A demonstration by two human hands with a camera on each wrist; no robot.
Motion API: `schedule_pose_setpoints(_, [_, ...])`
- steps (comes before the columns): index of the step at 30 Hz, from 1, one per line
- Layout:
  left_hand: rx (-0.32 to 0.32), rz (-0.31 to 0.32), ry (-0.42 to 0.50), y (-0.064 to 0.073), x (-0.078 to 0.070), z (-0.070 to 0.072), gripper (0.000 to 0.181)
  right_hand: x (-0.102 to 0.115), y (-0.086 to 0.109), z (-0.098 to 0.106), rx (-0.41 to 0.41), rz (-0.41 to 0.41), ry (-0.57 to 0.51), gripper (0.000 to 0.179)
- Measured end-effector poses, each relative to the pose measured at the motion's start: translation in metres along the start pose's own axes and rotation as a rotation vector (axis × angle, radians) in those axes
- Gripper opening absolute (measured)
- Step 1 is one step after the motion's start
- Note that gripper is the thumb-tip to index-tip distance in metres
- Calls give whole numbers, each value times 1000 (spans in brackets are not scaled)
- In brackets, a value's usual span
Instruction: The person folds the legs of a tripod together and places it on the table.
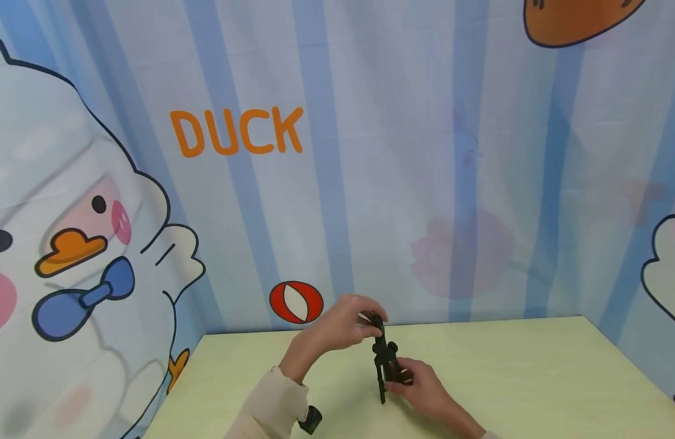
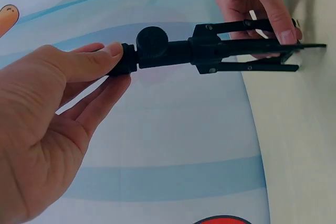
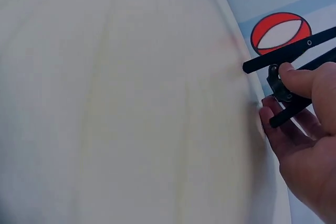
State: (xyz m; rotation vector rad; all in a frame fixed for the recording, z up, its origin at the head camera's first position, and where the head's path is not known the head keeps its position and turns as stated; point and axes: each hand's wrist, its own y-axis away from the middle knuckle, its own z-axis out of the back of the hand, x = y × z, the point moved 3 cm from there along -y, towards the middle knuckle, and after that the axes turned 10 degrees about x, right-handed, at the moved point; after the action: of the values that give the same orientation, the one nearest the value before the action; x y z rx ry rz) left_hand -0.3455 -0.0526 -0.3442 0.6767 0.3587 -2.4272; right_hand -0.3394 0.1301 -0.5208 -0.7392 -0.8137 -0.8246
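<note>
A small black tripod (image 1: 384,351) is held upright over the table, its legs pointing down and only slightly spread. My left hand (image 1: 345,321) pinches its top end between thumb and fingers. Lower down, my right hand (image 1: 425,390) grips among the legs. In the left wrist view, a round knob (image 2: 152,41) sticks out from the tripod's neck, just below the left fingertips. The right wrist view shows the right thumb (image 3: 296,80) pressing at a bracket between the legs, with the fingers behind one leg (image 3: 290,111).
A small black piece (image 1: 311,419) lies on the pale yellow table (image 1: 513,366) beside my left sleeve (image 1: 274,399). Behind the table hangs a blue-striped curtain (image 1: 381,183) with printed duck figures, and it also runs along both sides.
</note>
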Motion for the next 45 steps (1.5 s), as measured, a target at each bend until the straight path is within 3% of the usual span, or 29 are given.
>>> schedule_pose_setpoints(10, [-140,0,77,34,27,13,16,6,8,35,-95,-93,-108,31])
schedule_pose_setpoints(13, [-160,14,101,47,39,11,17,12,10,45,-113,-126,-74,31])
schedule_pose_setpoints(21, [-195,64,214,69,75,-8,19,28,9,62,-89,-39,18,20])
schedule_pose_setpoints(30, [-183,139,304,75,104,-42,24,27,9,65,-24,28,5,19])
schedule_pose_setpoints(36, [-166,167,341,73,118,-64,24,16,10,66,26,45,56,19])
schedule_pose_setpoints(45, [-148,171,351,70,128,-80,24,3,15,62,75,40,101,21])
